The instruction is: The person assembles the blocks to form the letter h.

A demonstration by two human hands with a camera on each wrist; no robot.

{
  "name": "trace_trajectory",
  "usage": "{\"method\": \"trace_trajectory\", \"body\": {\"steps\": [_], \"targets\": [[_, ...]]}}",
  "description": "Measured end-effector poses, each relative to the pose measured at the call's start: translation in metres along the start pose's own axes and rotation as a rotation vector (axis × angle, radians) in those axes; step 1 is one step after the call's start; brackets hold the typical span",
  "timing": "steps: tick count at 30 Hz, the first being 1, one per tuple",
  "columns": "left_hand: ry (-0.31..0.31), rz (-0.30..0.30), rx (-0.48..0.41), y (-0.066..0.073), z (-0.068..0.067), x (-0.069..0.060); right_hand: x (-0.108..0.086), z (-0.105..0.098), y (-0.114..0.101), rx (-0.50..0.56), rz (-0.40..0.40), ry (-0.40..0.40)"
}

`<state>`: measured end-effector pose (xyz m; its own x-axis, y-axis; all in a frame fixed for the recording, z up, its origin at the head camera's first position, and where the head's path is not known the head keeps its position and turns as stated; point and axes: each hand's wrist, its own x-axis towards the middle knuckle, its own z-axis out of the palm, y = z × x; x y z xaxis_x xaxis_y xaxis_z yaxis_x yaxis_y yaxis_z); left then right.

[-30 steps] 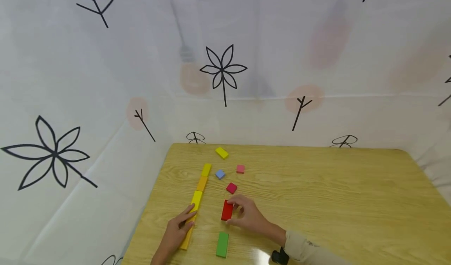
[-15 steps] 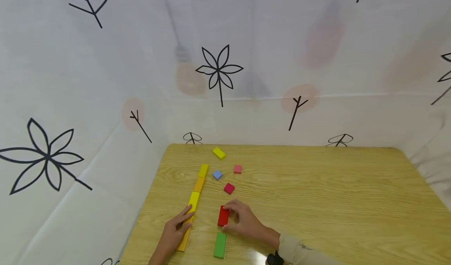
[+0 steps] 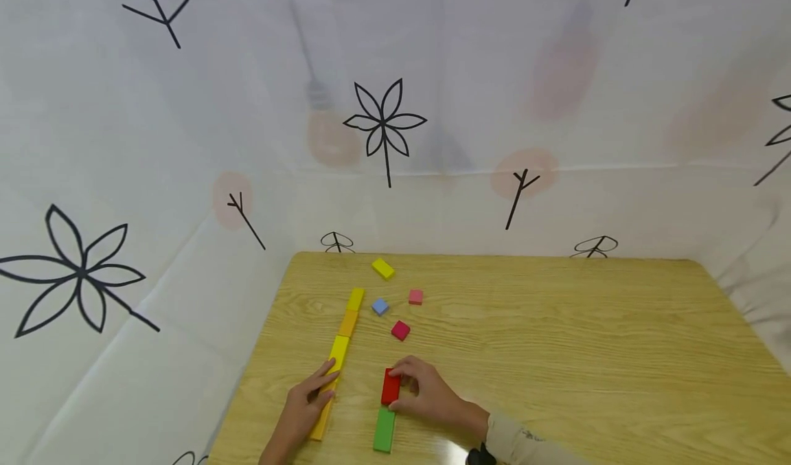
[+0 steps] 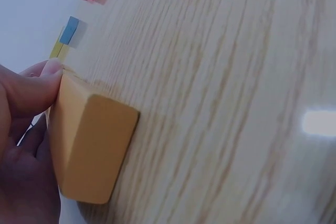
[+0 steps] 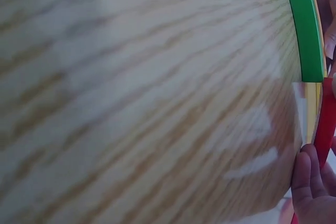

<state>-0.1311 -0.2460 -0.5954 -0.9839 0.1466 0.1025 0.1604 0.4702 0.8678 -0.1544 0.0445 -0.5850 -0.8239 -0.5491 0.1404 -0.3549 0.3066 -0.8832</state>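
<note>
Four yellow and orange blocks lie end to end in a row; the left hand point(image 3: 301, 413) has its fingers and thumb around the lower part, on the yellow block point(image 3: 338, 352) and the orange block point(image 3: 322, 418). In the left wrist view the thumb of the left hand point(image 4: 29, 108) presses the side of the orange block point(image 4: 97, 145). My right hand point(image 3: 430, 398) pinches a red block point(image 3: 391, 387) by its two ends. Its lower end meets the green block point(image 3: 384, 430). The right wrist view shows the red block point(image 5: 326, 124) beside the green block point(image 5: 306, 35).
Beyond the hands lie a dark red cube point(image 3: 400, 330), a blue cube point(image 3: 380, 306), a pink cube point(image 3: 416, 297) and a yellow block point(image 3: 383, 268). A white patterned cloth point(image 3: 457, 204) stands behind the wooden table point(image 3: 556, 355).
The right hand has moved the red block nearer the person, from a gap above the green block to its end. The left hand has stayed on the row. The view has shifted slightly.
</note>
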Motion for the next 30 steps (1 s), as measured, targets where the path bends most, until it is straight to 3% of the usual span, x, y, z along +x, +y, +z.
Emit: {"method": "trace_trajectory", "body": {"steps": [5, 24, 30], "targets": [[-0.003, 0.018, 0.005, 0.001, 0.001, 0.001, -0.003, 0.002, -0.001, 0.006, 0.007, 0.001], [-0.003, -0.01, -0.005, 0.0, 0.0, 0.001, -0.005, 0.007, 0.004, -0.082, -0.08, 0.028], [0.012, -0.018, 0.015, 0.015, -0.001, -0.001, -0.006, 0.008, 0.0, -0.076, -0.067, 0.018]]}}
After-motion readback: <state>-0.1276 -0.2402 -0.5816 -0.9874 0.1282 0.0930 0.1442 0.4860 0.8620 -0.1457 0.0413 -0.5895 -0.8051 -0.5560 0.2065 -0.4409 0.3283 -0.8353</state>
